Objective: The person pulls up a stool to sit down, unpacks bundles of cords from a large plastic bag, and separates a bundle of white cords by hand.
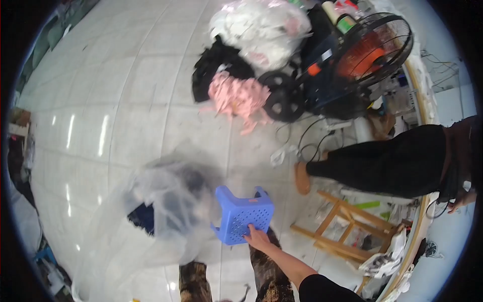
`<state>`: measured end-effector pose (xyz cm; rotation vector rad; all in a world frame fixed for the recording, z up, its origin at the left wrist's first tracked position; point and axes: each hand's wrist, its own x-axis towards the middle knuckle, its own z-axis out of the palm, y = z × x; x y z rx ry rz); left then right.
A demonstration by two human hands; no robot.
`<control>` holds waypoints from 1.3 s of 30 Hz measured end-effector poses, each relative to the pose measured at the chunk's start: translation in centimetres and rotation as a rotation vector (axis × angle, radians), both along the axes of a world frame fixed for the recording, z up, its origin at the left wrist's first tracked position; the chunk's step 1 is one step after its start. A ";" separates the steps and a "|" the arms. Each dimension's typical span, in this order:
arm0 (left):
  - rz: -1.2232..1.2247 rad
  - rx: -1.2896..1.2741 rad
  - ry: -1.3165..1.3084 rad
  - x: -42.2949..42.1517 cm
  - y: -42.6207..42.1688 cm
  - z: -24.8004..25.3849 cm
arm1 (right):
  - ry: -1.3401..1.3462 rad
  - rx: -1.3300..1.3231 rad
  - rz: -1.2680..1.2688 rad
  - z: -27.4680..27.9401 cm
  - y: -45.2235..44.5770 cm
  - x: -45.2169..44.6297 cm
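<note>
"Since we have just this one view, how far along would you call the work?"

"Partway, I'd judge. The blue stool (247, 221) is at the wearer's right hand (257, 238), tilted, with its perforated seat toward the wearer and its legs pointing away. It isn't standing level, so its handling looks unfinished."

"Is that hand gripping it?"

"Its fingers lie over the seat near one edge. Whether they clamp it or merely rest there, I can't tell."

"And the left hand?"

"Out of sight, so I can't give its state."

"What lies around the stool?"

"Just to its left, translucent plastic (176, 196) spreads loosely, neither tied nor folded that I can see. A dark bundle (142, 219) shows at a gap there; it may be cloth, but the plastic blurs most of it."

"Anything else hard to make out?"

"Well beyond the stool sits a ragged pink heap (236, 95), its material unclear. To the stool's right, another person (382, 161) is cut off by the view's edge, and a wooden frame (347, 226) is partly covered by pale cloth (385, 259)."
</note>
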<state>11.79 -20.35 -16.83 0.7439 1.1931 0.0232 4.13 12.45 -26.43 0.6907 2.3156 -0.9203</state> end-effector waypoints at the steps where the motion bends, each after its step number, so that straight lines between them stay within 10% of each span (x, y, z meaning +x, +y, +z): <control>1: -0.080 0.006 0.005 -0.8 -2.5 -1.9 | 0.027 0.051 0.071 -1.7 -2.5 2.4; 7: -0.070 -0.086 0.384 -10.2 -6.6 -6.9 | -0.147 0.222 0.218 -8.7 -16.4 9.3; 11: 0.680 0.201 0.425 -10.7 -8.5 -15.1 | -0.201 0.148 0.117 -9.5 -22.3 13.7; 14: 0.635 0.254 0.607 -12.5 -5.3 -14.4 | -0.181 0.093 0.071 -10.5 -24.8 18.3; 17: 0.425 0.063 0.347 -14.6 -1.7 -12.3 | -0.131 0.014 0.331 -12.1 -26.0 20.8; 21: 0.506 0.436 0.188 -16.1 -0.3 -10.7 | 0.270 0.043 0.350 -13.6 -24.6 15.6; 29: 0.397 0.354 -0.032 -20.5 2.2 -6.7 | -0.003 -0.358 0.583 -17.8 -27.5 16.9; 33: 0.922 0.665 -0.223 -21.3 0.9 -5.0 | 0.010 -0.294 0.584 -18.0 -28.6 17.3; 35: 1.287 0.917 0.019 -21.8 -0.6 -5.1 | 0.027 -0.327 0.599 -19.2 -29.4 18.2; 39: 0.860 0.988 1.640 -24.3 -1.3 -4.2 | 0.148 -0.329 0.656 -23.6 -28.7 17.9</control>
